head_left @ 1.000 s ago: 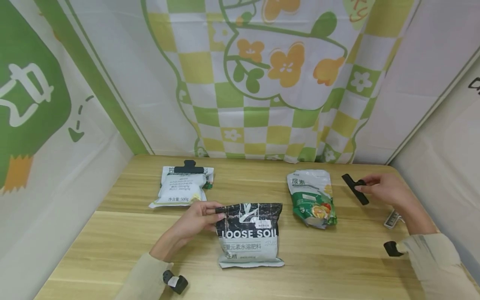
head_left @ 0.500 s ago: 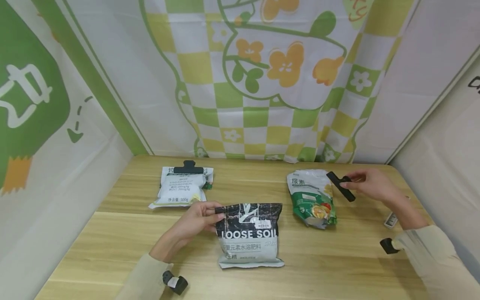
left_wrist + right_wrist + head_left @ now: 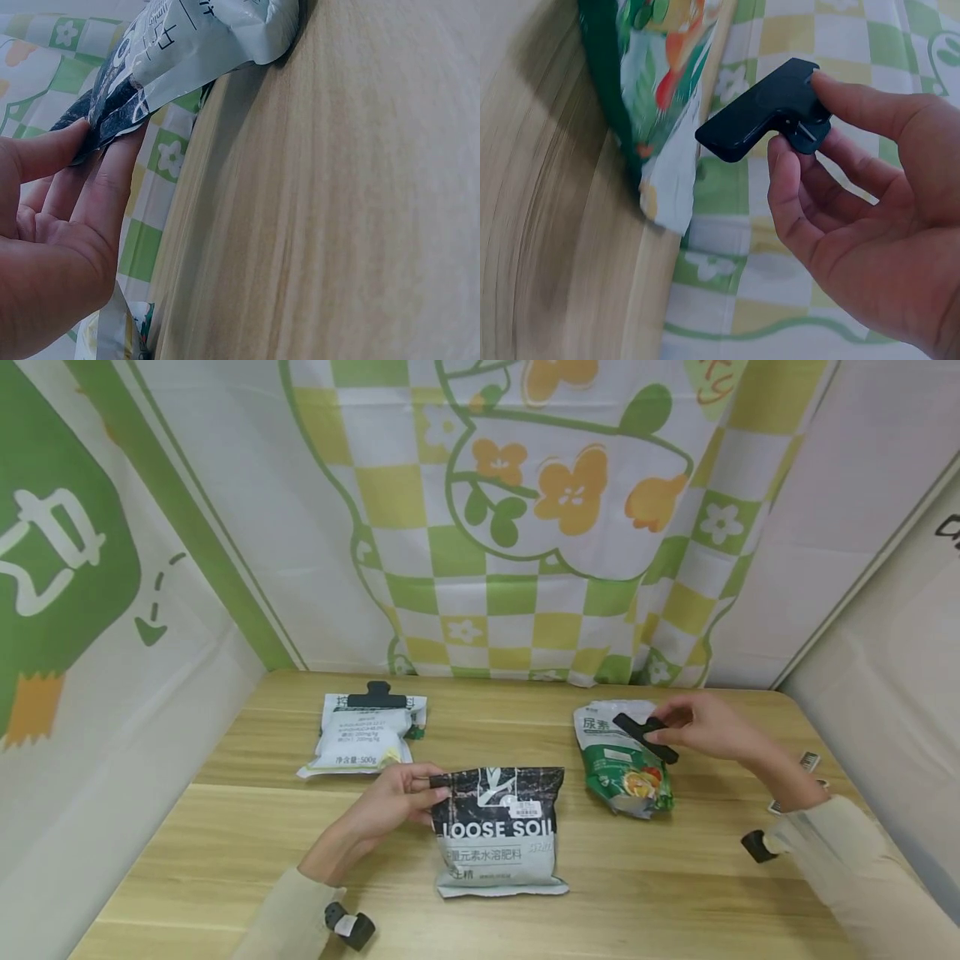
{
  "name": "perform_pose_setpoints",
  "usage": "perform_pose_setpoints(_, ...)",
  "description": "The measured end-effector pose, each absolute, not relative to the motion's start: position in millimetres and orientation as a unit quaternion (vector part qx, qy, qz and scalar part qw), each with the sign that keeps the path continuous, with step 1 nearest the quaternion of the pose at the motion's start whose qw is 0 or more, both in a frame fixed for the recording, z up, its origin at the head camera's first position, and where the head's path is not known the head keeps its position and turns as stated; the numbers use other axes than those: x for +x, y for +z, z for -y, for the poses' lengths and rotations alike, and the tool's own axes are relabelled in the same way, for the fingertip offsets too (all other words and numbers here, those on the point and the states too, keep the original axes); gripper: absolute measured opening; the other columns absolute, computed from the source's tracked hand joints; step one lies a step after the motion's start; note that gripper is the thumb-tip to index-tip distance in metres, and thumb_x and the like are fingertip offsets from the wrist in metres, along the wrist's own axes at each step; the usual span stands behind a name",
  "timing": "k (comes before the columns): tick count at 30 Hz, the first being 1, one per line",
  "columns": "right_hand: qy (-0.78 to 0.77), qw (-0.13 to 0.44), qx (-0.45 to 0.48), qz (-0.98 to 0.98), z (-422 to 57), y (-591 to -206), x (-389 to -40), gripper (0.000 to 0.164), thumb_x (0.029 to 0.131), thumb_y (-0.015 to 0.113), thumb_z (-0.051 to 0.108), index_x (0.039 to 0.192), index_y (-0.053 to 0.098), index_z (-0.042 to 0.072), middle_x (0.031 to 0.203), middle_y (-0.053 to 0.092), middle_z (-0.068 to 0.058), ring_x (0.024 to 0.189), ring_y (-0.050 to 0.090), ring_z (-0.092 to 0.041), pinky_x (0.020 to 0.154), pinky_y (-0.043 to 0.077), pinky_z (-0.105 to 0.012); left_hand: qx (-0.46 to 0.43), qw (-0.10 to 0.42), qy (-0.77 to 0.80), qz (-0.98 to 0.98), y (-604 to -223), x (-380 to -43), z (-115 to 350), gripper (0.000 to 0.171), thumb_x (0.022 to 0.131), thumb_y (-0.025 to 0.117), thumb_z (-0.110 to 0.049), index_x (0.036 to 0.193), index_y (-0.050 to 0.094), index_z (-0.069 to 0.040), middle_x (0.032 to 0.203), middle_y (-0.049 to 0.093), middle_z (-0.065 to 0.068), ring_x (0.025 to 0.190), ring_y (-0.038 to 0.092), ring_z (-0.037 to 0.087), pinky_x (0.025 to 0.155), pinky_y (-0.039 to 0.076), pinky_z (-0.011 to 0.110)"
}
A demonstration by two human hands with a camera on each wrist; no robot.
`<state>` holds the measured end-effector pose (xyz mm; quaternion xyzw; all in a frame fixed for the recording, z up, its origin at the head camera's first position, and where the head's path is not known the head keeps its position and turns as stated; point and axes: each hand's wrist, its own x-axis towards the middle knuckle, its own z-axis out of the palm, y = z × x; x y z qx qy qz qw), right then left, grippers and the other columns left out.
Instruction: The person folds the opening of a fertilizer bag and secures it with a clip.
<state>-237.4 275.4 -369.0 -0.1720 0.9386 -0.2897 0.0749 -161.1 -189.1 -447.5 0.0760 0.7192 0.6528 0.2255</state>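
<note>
Clip (image 3: 640, 735): black, in front of the green-and-white pouch (image 3: 619, 770) in the head view; we cannot tell whether the two touch. We judge it light and stiff, smooth enough to twist in a loose hold, and surest by its short handle end.
Right hand (image 3: 697, 727): thumb and fingers pinched on that handle end, leaving the long bar uncovered.
LOOSE SOIL bag (image 3: 498, 847): on the table (image 3: 660, 893), near the middle; we expect a weighty, shifting fill in a soft, slick skin, best held by a top corner.
Left hand (image 3: 397, 793): thumb and fingers clamped on its dark upper left corner.
Green-and-white pouch: creased, so probably limp; we favour its top edge.
</note>
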Motion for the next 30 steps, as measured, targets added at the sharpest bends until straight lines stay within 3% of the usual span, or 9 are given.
perform_pose_setpoints(9,-0.295,0.078,-0.206,-0.93,-246,-362,-237,0.027,0.091,0.083,0.026,0.108,0.075,0.006,0.098,0.076,-0.006,0.09,0.067,-0.015,0.074,0.055,-0.026,0.071,0.224,0.651,-0.722,-448,-161,189,0.032,0.102,0.066,-0.008,0.131,0.063,0.006,0.116,0.08,0.017,0.09,0.078,0.015,0.083,0.067,0.03)
perform_pose_setpoints(23,-0.289,0.096,-0.241,-0.921,-218,-354,-238,0.029,0.094,0.079,0.032,0.114,0.076,0.012,0.102,0.078,0.0,0.094,0.067,-0.015,0.08,0.056,-0.031,0.068,0.226,0.65,-0.723,-447,-161,189,0.032,0.102,0.066,-0.009,0.131,0.063,0.006,0.117,0.079,0.018,0.091,0.079,0.016,0.085,0.067,0.032)
perform_pose_setpoints(30,-0.299,0.123,-0.251,-0.912,-200,-349,-239,0.037,0.096,0.078,0.034,0.122,0.075,0.009,0.113,0.076,-0.006,0.103,0.068,-0.02,0.085,0.059,-0.035,0.063,0.225,0.646,-0.727,-445,-161,188,0.031,0.102,0.066,-0.009,0.13,0.064,0.006,0.116,0.08,0.017,0.091,0.079,0.016,0.084,0.067,0.03)
